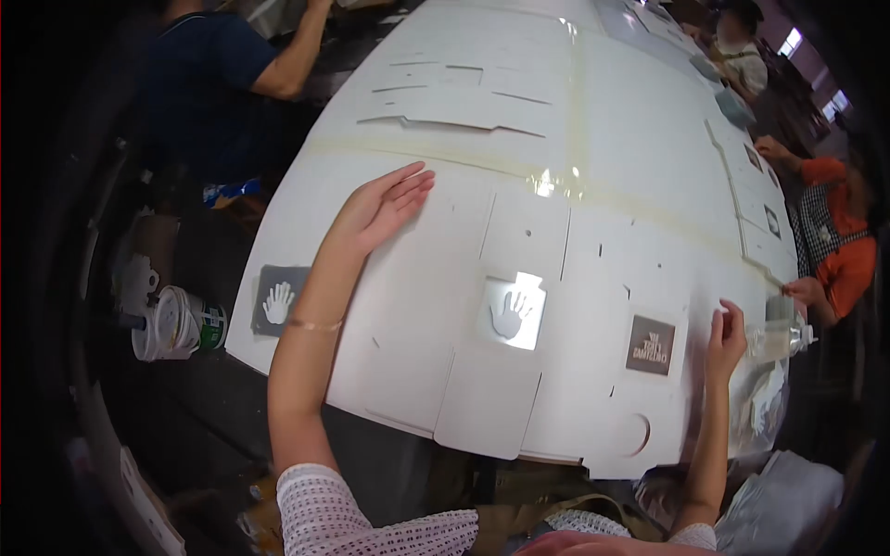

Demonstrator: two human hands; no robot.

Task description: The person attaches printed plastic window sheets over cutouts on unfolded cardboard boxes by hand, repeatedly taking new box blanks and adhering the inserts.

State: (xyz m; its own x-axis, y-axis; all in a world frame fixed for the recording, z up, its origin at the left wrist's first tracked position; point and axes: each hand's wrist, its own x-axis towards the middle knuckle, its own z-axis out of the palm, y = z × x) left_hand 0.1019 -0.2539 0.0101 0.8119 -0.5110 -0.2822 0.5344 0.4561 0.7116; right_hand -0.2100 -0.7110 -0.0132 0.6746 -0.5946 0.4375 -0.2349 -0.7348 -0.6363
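Observation:
A large white cardboard sheet (pixel 399 315) with cut lines and flaps lies in front of me. My left hand (pixel 385 206) is over its left part, fingers stretched out and holding nothing. At the right side, my right hand (pixel 726 338) has loosely bent fingers, with nothing visible in them. Between my hands is a shiny pale square (pixel 499 295) bearing a grey handprint. A dark square (pixel 651 357) with light lettering sits just left of my right hand. Partly behind my left forearm shows a grey square (pixel 270 320) with a white handprint.
A clear bottle (pixel 774 342) lies right of my right hand, near a plastic bag (pixel 765 403). White buckets (pixel 176 320) stand on the left. One person (pixel 213 83) is at the upper left, another in orange (pixel 844 269) at the right, and a third (pixel 746 65) farther back.

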